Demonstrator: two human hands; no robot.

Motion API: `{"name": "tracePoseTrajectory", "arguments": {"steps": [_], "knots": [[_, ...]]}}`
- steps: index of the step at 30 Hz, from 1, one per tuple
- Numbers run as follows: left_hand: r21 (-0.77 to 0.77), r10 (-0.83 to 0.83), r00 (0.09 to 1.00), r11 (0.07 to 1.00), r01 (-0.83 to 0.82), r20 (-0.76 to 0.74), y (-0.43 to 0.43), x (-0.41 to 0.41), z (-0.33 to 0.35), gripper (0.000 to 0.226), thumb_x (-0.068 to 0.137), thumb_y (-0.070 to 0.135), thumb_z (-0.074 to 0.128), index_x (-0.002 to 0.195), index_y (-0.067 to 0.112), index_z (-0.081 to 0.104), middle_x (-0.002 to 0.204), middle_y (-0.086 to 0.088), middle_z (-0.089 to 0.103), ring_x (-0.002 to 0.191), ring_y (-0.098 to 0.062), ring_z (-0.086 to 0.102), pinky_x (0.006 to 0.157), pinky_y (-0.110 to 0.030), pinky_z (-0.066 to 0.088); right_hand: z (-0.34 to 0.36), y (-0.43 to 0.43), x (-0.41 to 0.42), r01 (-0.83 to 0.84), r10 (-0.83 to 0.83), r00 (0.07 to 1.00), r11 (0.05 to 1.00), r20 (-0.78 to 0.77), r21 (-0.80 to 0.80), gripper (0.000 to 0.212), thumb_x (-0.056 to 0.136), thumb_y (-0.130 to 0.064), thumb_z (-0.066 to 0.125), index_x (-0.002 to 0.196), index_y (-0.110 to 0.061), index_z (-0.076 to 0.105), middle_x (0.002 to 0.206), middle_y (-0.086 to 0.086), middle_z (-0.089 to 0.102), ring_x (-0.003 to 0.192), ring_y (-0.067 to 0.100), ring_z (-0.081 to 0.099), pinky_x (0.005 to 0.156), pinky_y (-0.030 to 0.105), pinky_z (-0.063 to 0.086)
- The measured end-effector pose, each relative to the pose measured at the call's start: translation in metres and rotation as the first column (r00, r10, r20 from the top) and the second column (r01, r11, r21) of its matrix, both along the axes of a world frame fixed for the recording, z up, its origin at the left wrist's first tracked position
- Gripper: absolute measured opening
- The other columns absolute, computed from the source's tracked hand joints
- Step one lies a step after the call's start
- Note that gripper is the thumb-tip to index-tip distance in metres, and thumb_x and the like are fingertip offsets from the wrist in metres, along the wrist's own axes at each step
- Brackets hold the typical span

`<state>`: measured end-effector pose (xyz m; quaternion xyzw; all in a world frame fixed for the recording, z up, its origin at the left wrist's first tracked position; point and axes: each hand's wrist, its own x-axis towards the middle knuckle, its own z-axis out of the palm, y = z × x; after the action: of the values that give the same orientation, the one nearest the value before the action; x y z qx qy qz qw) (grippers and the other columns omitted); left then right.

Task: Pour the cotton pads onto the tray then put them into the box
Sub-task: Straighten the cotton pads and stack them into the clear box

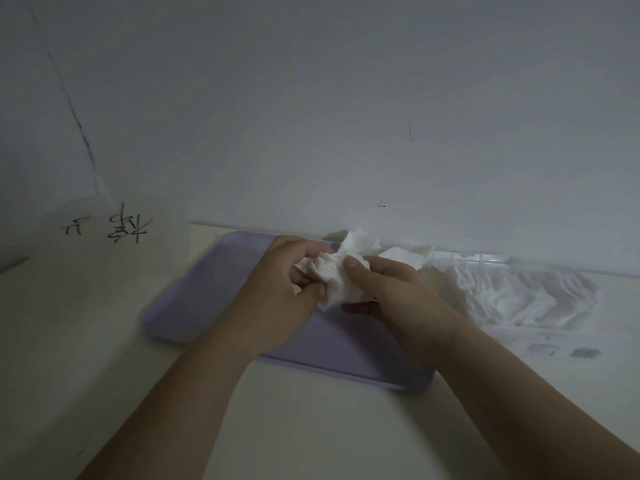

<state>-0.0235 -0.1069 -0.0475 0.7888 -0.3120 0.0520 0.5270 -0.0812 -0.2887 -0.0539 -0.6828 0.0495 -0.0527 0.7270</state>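
A bunch of white cotton pads [334,275] is held above the purple tray [207,299]. My left hand [284,289] grips the bunch from the left, fingers curled round it. My right hand [391,292] grips it from the right, thumb on top. A few more pads [410,257] lie at the tray's far right corner. The white box [104,258], with dark handwriting on its face, stands at the left of the tray.
A clear plastic bag [512,299] with more white pads in it lies on the table to the right of the tray. The pale table [311,427] meets a white wall just behind the tray.
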Motion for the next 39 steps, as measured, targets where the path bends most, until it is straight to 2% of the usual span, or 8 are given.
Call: {"name": "tracePoseTrajectory", "arguments": {"steps": [5,9,12,18,23,31,36,39], "knots": [[-0.015,-0.001,1.0,1.0,0.001,0.005,-0.006,-0.003,-0.002,0.044,0.084,0.007,0.07,0.124,0.027,0.069,0.107,0.011,0.07,0.078,0.003,0.063,0.069,-0.009,0.045,-0.002,0.003,0.0,0.046,-0.045,0.998,0.999,0.035,-0.016,0.035,0.106,-0.032,0.058,0.114,-0.004,0.076,0.118,0.019,0.076,0.101,0.02,0.07,0.082,0.03,0.058],[0.218,0.031,0.98,0.973,-0.075,0.196,-0.007,-0.004,-0.002,0.066,0.069,0.032,0.079,0.133,0.027,0.064,0.128,0.016,0.063,0.117,-0.006,0.059,0.104,-0.024,0.046,0.001,0.006,-0.002,0.058,-0.056,0.997,0.997,0.054,-0.044,0.037,0.106,-0.032,0.058,0.11,-0.001,0.078,0.11,0.022,0.078,0.101,0.029,0.075,0.09,0.039,0.061],[0.226,0.135,0.938,0.95,-0.214,0.321,-0.003,-0.002,-0.002,0.069,0.059,0.054,0.077,0.125,0.037,0.069,0.133,0.016,0.066,0.123,-0.012,0.06,0.108,-0.033,0.043,0.001,0.01,-0.003,0.069,-0.063,0.996,0.991,0.057,-0.115,0.042,0.107,-0.037,0.057,0.108,-0.001,0.077,0.109,0.029,0.075,0.088,0.026,0.069,0.084,0.038,0.056],[0.106,0.037,0.996,0.993,-0.045,0.078,-0.003,-0.009,-0.003,0.051,0.066,0.03,0.08,0.114,0.038,0.067,0.103,0.016,0.075,0.095,-0.005,0.071,0.085,-0.036,0.059,0.009,0.022,-0.002,0.079,-0.061,0.992,0.981,-0.106,0.178,0.041,0.11,-0.042,0.046,0.117,-0.014,0.075,0.116,0.011,0.08,0.114,0.031,0.073,0.102,0.057,0.056],[0.071,-0.007,0.993,0.997,-0.001,0.114,-0.004,-0.011,-0.003,0.072,0.066,0.028,0.083,0.123,0.06,0.054,0.118,0.027,0.068,0.111,0.005,0.065,0.096,-0.017,0.052,0.015,0.021,-0.001,0.113,-0.06,0.985,0.935,-0.163,0.337,0.035,0.112,-0.036,0.043,0.124,-0.015,0.069,0.118,0.008,0.079,0.111,0.028,0.075,0.103,0.053,0.056],[0.173,-0.079,0.993,0.983,0.062,0.088,-0.007,-0.012,-0.006,0.043,0.075,0.03,0.08,0.115,0.037,0.068,0.103,0.017,0.075,0.097,0.001,0.07,0.088,-0.032,0.058,0.012,0.02,0.002,0.094,-0.029,0.982,0.934,-0.188,0.344,0.045,0.107,-0.047,0.05,0.123,-0.012,0.073,0.119,0.011,0.079,0.115,0.028,0.073,0.108,0.046,0.052],[0.232,-0.074,0.992,0.972,0.049,0.1,-0.01,-0.009,-0.011,0.089,0.086,0.019,0.073,0.156,0.05,0.028,0.142,0.02,0.059,0.123,0.013,0.055,0.104,-0.008,0.041,0.018,0.017,-0.009,-0.227,0.248,0.968,0.936,-0.047,0.268,0.038,0.092,-0.009,0.062,0.128,0.004,0.066,0.119,0.019,0.074,0.108,0.025,0.071,0.095,0.036,0.053],[0.249,-0.133,0.989,0.962,0.113,0.067,-0.01,-0.01,-0.014,0.1,0.087,0.018,0.062,0.163,0.047,0.004,0.154,0.008,0.049,0.134,-0.014,0.054,0.112,-0.032,0.046,0.016,0.017,-0.012,-0.273,0.276,0.961,0.958,-0.029,0.087,0.04,0.085,0.01,0.061,0.125,0.012,0.061,0.112,0.027,0.069,0.108,0.032,0.066,0.097,0.042,0.05]]}}
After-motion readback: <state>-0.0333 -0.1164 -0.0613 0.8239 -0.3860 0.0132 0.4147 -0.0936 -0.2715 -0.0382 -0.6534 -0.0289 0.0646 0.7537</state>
